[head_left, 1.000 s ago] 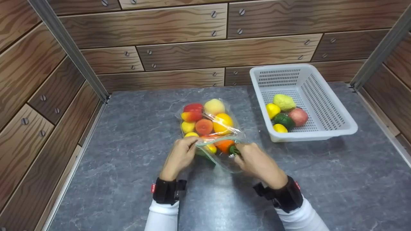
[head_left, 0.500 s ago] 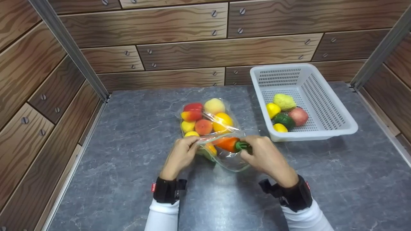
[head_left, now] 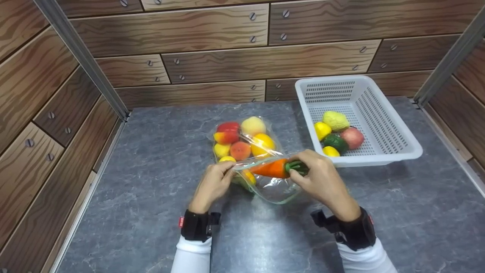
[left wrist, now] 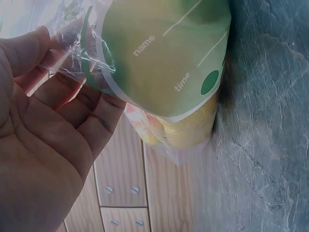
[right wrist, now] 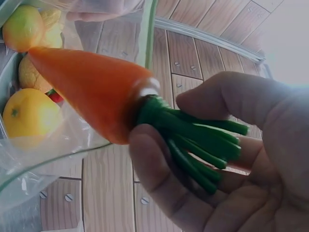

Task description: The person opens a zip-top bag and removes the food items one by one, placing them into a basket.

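- Carrot (head_left: 271,168), orange, points left at the mouth of a clear plastic bag (head_left: 278,195), near the middle of the head view. Its tip is lost behind the bag's shiny edge there, so how deep it sits is hard to tell.
- Right hand (head_left: 322,182) pinches the carrot's green stalks (right wrist: 193,130). It covers the stalk ends in the head view; the right wrist view shows them fanned toward the palm at lower right, and the carrot's tip at upper left.
- Left hand (head_left: 214,185), left of centre, pinches the bag's edge. The left wrist view reveals a pale green panel (left wrist: 145,82) printed "name" and "time"; contents behind it are a cloudy blur.
- Glare streaks the bagged pieces: red-and-yellow fruit (head_left: 227,132), pale fruit (head_left: 253,126), round orange-yellow fruit (head_left: 262,145). Others are partly covered by plastic.
- White basket (head_left: 379,158), upper right of the head view, holds five pieces; a dark green one (head_left: 335,143) is partly hidden among its neighbours.
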{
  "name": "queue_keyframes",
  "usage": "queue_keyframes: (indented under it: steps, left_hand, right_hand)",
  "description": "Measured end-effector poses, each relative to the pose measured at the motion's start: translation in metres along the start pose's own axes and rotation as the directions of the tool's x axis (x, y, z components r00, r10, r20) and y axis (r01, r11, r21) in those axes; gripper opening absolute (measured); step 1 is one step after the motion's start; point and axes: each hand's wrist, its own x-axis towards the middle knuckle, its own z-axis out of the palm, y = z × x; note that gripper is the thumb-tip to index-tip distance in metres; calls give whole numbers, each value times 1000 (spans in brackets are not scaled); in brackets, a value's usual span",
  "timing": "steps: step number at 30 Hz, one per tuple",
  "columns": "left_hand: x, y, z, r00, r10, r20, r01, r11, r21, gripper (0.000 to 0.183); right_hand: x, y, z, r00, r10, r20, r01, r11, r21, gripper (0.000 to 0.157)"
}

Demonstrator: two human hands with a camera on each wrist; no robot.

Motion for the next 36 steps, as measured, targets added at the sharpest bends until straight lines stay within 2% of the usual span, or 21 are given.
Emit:
queue_keyframes:
  steps: [10,17,22,27,31,36]
  left_hand:
    - [0,1,0,1000,0,-1,0,1000,-5,11]
    - [0,0,1,1000,11,-12,-11,1000,2,11]
    - [0,1,0,1000,-1,-2,1,1000,1,11]
    - [0,0,1,1000,1,-1,-1,1000,-1,11]
    - [0,0,0,1000,1,0,-1,1000,5,10]
    - [0,-1,1,1000,2,5,-2,1000,6,11]
  right_hand:
    - [1,5,-10,997,9,-83,-5,999,45,25]
    - [1,9,-20,983,48,-179,-34,996,82,26]
    - [1,11,-25,965,75,-250,-48,993,111,29]
    - [1,13,-32,942,57,-330,-19,993,119,28]
    - [1,14,-41,925,78,-372,2,977,211,27]
    - [-1,17,-50,894,146,-424,3,944,330,28]
